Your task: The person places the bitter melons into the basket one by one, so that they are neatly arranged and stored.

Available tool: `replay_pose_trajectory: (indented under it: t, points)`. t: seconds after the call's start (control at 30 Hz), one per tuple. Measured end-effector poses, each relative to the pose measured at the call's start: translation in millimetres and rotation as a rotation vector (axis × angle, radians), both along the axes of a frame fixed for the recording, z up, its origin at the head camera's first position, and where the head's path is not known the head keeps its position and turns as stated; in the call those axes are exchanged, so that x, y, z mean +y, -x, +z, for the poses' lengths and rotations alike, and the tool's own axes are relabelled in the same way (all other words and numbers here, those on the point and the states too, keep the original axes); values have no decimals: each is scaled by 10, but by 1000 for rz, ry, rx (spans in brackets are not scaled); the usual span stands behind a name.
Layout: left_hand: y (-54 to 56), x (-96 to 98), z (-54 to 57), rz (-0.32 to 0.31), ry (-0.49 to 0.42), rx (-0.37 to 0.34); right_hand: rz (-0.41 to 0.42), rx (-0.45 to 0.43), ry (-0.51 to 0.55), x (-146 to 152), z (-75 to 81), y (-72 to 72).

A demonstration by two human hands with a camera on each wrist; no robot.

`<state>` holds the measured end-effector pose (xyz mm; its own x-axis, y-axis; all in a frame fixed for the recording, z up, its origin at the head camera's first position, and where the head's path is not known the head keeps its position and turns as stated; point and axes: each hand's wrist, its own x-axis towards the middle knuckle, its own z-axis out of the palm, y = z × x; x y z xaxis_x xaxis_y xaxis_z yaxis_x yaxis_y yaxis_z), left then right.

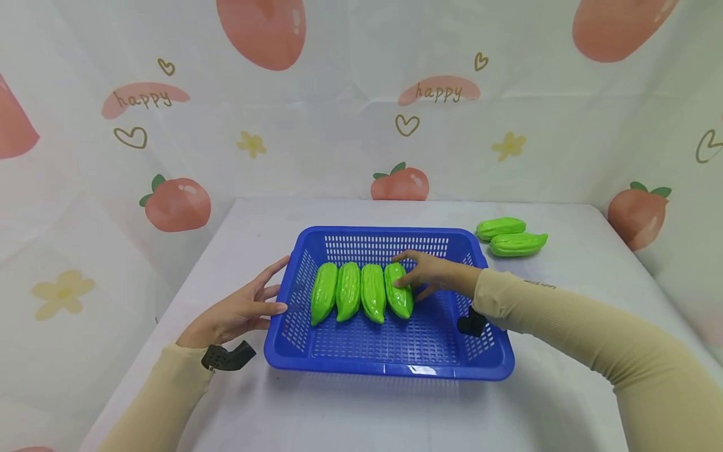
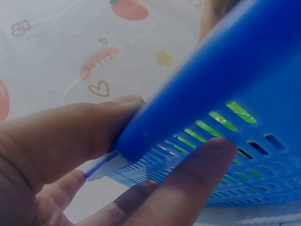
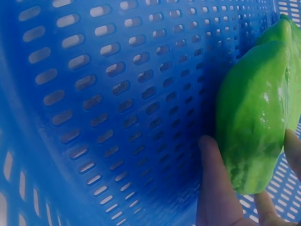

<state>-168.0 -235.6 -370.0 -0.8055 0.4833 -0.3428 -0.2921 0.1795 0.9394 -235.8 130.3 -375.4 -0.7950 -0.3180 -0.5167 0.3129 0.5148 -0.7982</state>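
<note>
A blue plastic basket (image 1: 390,370) holds several glossy green bitter melons (image 1: 348,292) lying side by side. My right hand (image 1: 432,273) reaches inside and grips the rightmost bitter melon (image 1: 398,295), its fingers and thumb on either side. In the right wrist view, fingertips lie along that bitter melon (image 3: 254,113), which hides part of its neighbour. At the basket's left side, my left hand (image 1: 243,307) holds the rim. The left wrist view shows its thumb (image 2: 94,122) at the rim (image 2: 178,99) and a finger (image 2: 188,183) against the slotted outer wall.
Two more bitter melons (image 1: 518,245) lie on the white tabletop (image 1: 565,276), beyond the basket's back right corner. A white backdrop (image 1: 339,125) printed with peaches and hearts rises behind the table. Dark wrist cameras (image 1: 228,356) are strapped to both sleeves.
</note>
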Motion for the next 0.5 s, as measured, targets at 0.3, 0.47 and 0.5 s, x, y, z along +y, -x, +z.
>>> replay_pose_trajectory:
  t: [0.3, 0.47, 0.5]
  points:
    - [-6, 3, 14, -1, 7, 4, -16, -14, 30, -1, -11, 6]
    - [-10, -2, 12, -3, 16, 7, -17, -10, 21, -13, -28, 7]
    - [-11, -4, 12, -4, 18, 8, -16, -9, 18, -15, -28, 6]
